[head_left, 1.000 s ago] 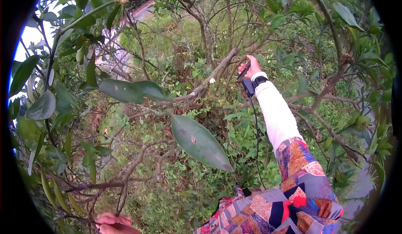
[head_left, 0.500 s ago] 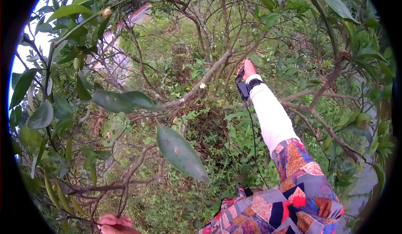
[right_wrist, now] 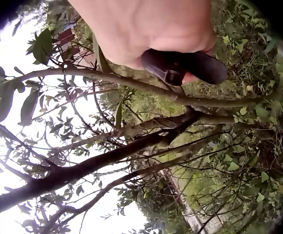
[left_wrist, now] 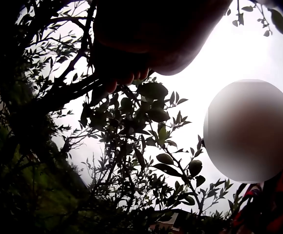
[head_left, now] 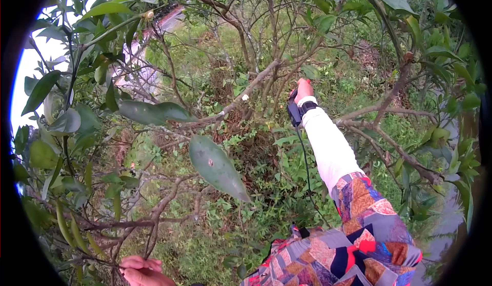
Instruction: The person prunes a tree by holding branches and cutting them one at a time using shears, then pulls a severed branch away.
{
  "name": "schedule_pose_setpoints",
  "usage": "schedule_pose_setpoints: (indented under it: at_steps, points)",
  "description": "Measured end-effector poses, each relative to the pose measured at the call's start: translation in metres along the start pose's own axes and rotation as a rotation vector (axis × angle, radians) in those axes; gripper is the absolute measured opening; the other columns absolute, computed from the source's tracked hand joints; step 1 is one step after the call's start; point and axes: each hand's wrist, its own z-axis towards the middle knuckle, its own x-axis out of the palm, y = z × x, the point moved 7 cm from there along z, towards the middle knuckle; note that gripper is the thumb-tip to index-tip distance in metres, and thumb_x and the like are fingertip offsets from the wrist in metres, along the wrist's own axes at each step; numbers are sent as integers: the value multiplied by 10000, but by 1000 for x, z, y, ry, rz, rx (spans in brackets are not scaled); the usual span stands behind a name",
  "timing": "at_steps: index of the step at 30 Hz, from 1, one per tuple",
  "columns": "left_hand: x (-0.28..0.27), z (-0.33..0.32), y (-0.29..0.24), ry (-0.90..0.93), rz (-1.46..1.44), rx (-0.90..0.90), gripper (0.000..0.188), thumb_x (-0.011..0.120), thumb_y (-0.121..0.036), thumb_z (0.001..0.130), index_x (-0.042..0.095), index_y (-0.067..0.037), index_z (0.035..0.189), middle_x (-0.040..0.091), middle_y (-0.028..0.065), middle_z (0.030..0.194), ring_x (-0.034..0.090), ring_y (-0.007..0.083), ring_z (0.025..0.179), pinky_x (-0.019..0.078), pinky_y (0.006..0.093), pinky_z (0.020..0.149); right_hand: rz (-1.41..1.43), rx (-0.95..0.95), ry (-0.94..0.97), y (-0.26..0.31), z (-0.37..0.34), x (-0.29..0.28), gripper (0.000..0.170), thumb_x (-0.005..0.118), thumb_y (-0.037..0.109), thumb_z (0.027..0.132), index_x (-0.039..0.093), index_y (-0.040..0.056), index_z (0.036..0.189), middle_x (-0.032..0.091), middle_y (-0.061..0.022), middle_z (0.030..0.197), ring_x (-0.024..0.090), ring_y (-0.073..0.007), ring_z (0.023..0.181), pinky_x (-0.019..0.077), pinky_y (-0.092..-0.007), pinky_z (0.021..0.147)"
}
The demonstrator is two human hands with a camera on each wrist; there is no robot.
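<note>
My right hand (head_left: 304,89) is curled round a dark-handled tool, beside a thick grey-brown branch (head_left: 256,82). In the right wrist view the hand (right_wrist: 156,29) grips the tool's black handles (right_wrist: 202,67) just above a curved thin branch (right_wrist: 131,83); the tool's working end is not seen. At the lower left, my left hand (head_left: 144,272) holds a thin twig (head_left: 105,260) between thumb and fingers. The left wrist view shows that hand (left_wrist: 156,39) in dark silhouette, its fingertips (left_wrist: 126,78) curled at a dark branch (left_wrist: 63,95).
A large spotted leaf (head_left: 218,168) hangs close in front of the head camera. Forked branches (head_left: 405,155) stand right of the sleeved arm, and leafy twigs (head_left: 66,122) fill the left side. A black cable (head_left: 306,165) runs from the wrist device (head_left: 294,113) down beside the sleeve.
My right hand has come down slightly, away from the upper end of the thick branch, still gripping the tool. The left hand stays at its twig. The head view has shifted a little.
</note>
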Motion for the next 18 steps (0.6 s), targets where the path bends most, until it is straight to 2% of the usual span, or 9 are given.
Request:
schedule_pose_setpoints:
  at_steps: [2, 3, 4, 6, 7, 8, 10, 13, 18]
  points:
    - [0, 1, 3, 0, -38, 11, 355, 455, -276, 1014, 506, -39, 754, 515, 89, 654, 429, 146, 480, 374, 254, 457, -34, -16, -107, -3, 3, -8, 241, 623, 169, 797, 571, 2, 962, 553, -99, 790, 548, -225, 698, 457, -391, 635]
    - [-1, -1, 3, 5, -36, 9, 355, 455, -276, 1014, 506, -39, 754, 515, 89, 654, 429, 146, 480, 374, 254, 457, -6, 5, -96, -9, 6, -9, 301, 638, 210, 790, 572, -12, 981, 564, -97, 866, 527, -215, 749, 441, -382, 677]
    - [1, -2, 2, 14, -42, 3, 355, 455, -279, 1014, 506, -38, 758, 514, 90, 658, 428, 146, 481, 374, 254, 456, -6, 7, -101, -14, 9, -12, 301, 638, 210, 790, 572, -12, 981, 564, -97, 866, 527, -215, 749, 441, -382, 677]
    - [4, -3, 0, 29, -48, -5, 356, 455, -282, 1015, 506, -37, 762, 514, 90, 662, 426, 146, 481, 375, 255, 455, 9, 27, 76, -27, 14, -3, 310, 612, 240, 819, 420, 78, 1001, 458, -119, 816, 499, -265, 663, 461, -460, 514]
    - [3, -3, -1, 40, -42, -2, 360, 459, -286, 1017, 508, -34, 764, 516, 90, 670, 428, 148, 484, 378, 256, 456, 79, 26, 101, -18, -24, 4, 313, 617, 260, 816, 408, 90, 975, 450, -118, 821, 496, -258, 661, 466, -449, 533]
    - [4, -4, -2, 53, -38, -2, 364, 462, -290, 1018, 509, -31, 766, 518, 89, 678, 429, 151, 486, 382, 257, 456, 101, 73, 121, -15, -47, 8, 274, 616, 264, 821, 425, 96, 921, 448, -90, 745, 495, -249, 619, 464, -446, 540]
    - [3, -6, 0, 55, -61, -12, 374, 466, -305, 1023, 510, -30, 773, 522, 87, 690, 430, 151, 487, 385, 258, 456, 125, 143, 217, -16, -76, 15, 265, 652, 254, 806, 458, 109, 913, 452, -67, 791, 501, -233, 651, 450, -461, 546]
    - [-8, -12, 13, 66, -93, 16, 396, 473, -338, 1031, 509, -30, 784, 529, 86, 708, 427, 151, 487, 390, 257, 457, 128, 204, 416, -8, -138, 21, 216, 640, 260, 826, 464, 135, 819, 483, -39, 717, 521, -228, 608, 474, -458, 571]
    - [-10, -13, 15, 155, -64, 58, 429, 482, -394, 1035, 499, -34, 802, 507, 73, 730, 435, 160, 513, 398, 255, 460, 37, 249, 618, 3, -217, -4, 188, 636, 273, 873, 536, 115, 873, 549, -29, 734, 591, -209, 666, 524, -420, 634]
